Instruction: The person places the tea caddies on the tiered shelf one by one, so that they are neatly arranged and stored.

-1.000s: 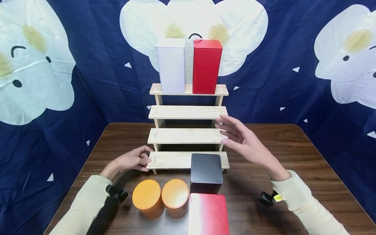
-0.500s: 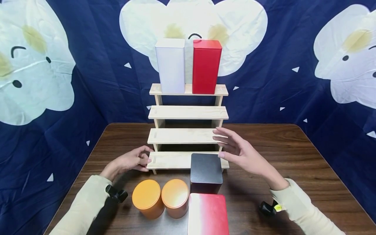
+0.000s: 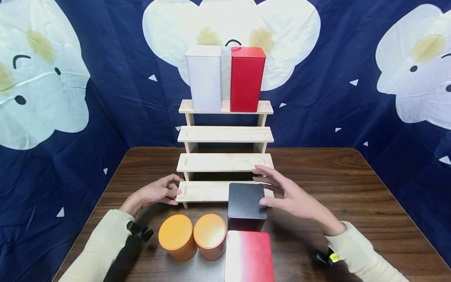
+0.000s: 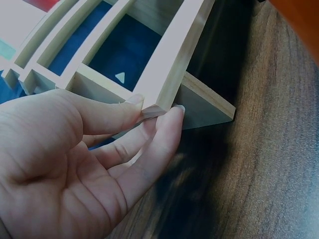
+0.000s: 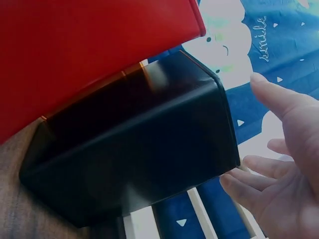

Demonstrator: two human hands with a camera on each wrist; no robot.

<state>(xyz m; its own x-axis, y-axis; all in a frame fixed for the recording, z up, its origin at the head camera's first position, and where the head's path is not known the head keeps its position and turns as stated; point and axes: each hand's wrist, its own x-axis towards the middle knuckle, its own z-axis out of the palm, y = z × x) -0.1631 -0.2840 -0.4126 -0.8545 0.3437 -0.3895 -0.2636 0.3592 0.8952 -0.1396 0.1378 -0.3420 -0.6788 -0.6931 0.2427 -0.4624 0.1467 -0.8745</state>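
In the head view my left hand [image 3: 155, 192] pinches the left end of the lowest board of a wooden stepped rack [image 3: 202, 192]. The left wrist view shows the thumb above the board end [image 4: 159, 94] and fingertips below it. My right hand [image 3: 290, 196] is beside the top of a black box [image 3: 247, 200], fingers spread and slightly bent. In the right wrist view the hand [image 5: 284, 164] is at the upper end of the black box [image 5: 144, 144]; whether fingertips touch it I cannot tell. The box stands upright in front of the rack's right half.
A red box [image 3: 249, 256] stands in front of the black one, with two orange round canisters [image 3: 177, 237] to its left. On the top board are a white box [image 3: 205, 80] and another red box [image 3: 248, 80]. A blue patterned cloth [image 3: 317, 125] hangs behind the wooden table [image 3: 317, 168].
My right hand has come down and slightly left, from beside the middle boards to the top of the black box. The left hand has kept its place.
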